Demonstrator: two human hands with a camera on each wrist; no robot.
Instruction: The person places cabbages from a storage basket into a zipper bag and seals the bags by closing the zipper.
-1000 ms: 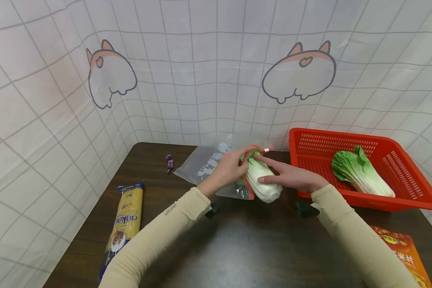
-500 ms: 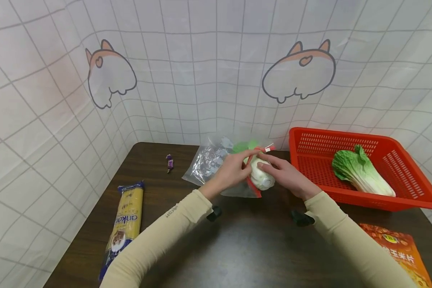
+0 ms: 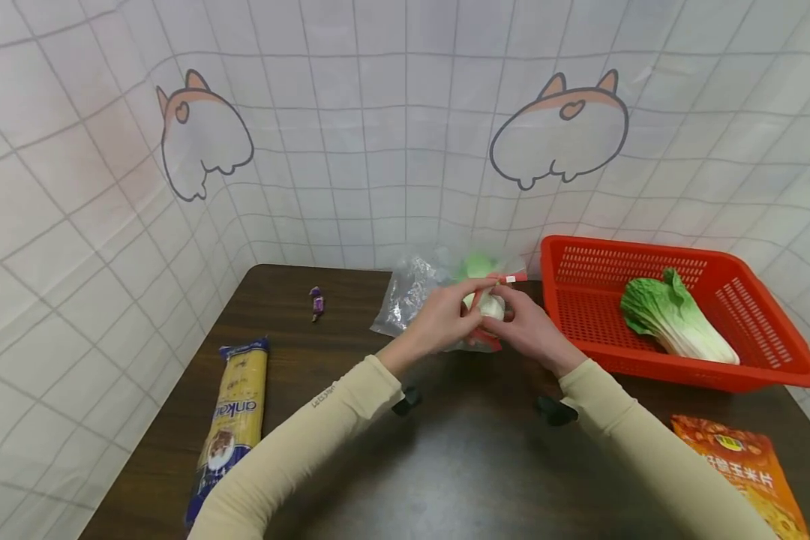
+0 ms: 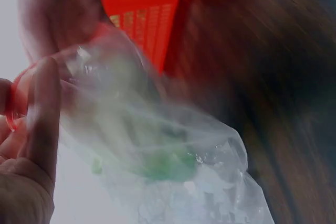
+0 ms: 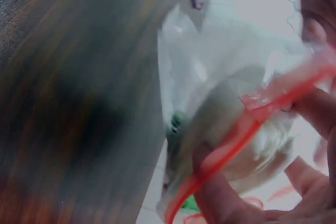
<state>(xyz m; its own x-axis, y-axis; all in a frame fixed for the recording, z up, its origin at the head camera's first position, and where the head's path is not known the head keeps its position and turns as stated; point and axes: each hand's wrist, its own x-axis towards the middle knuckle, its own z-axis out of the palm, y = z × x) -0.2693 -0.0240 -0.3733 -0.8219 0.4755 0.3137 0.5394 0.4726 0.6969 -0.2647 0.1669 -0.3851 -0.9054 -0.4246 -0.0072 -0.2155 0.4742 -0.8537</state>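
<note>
A napa cabbage (image 3: 491,306) lies mostly inside a clear zip bag (image 3: 408,291) with a red rim, its pale base showing at the bag's mouth. My left hand (image 3: 439,319) pinches the red rim on the left side of the mouth. Fingers and thumb of my right hand (image 3: 532,330) curl round the base of the cabbage from the right, close to the rim. Through the plastic, the left wrist view shows blurred green leaves (image 4: 170,166). In the right wrist view the red rim (image 5: 226,153) crosses in front of the round white base.
At right stands a red basket (image 3: 648,369) with a second napa cabbage (image 3: 678,319) inside. An orange snack packet (image 3: 742,465) lies near the right edge of the dark table (image 3: 445,457). Left are a yellow noodle packet (image 3: 239,405) and a purple wrapped candy (image 3: 317,304).
The cabbage has gone deeper into the bag, away from me, and less of its base shows. The bag has shifted slightly right. My hands have drawn closer together at the mouth.
</note>
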